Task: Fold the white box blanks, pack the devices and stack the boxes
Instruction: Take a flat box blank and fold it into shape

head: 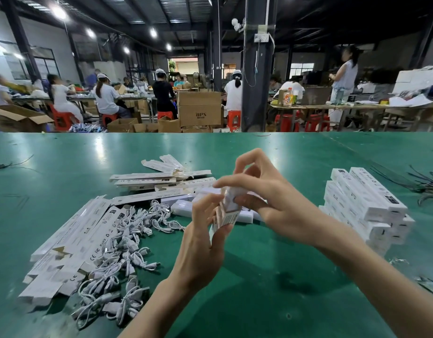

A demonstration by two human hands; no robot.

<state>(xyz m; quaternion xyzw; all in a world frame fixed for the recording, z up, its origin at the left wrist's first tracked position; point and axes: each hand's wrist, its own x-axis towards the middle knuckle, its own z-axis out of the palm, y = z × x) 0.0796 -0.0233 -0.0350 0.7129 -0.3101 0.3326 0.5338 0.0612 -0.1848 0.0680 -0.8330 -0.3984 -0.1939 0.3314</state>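
1. The white box (pixel 228 212) is held tilted above the middle of the worktop (pixel 259 301) — the left hand (pixel 203 240) has its grip clamped round the lower body, and the right hand (pixel 271 193) pinches the upper end.
2. The left hold should be firm but light, so the thin walls do not buckle.
3. Probably an end is being closed: side flaps in first, then the tongue pressed fully home.
4. The finished stack (pixel 366 203) stands at the right — flat blanks (pixel 71 240) lie near left.
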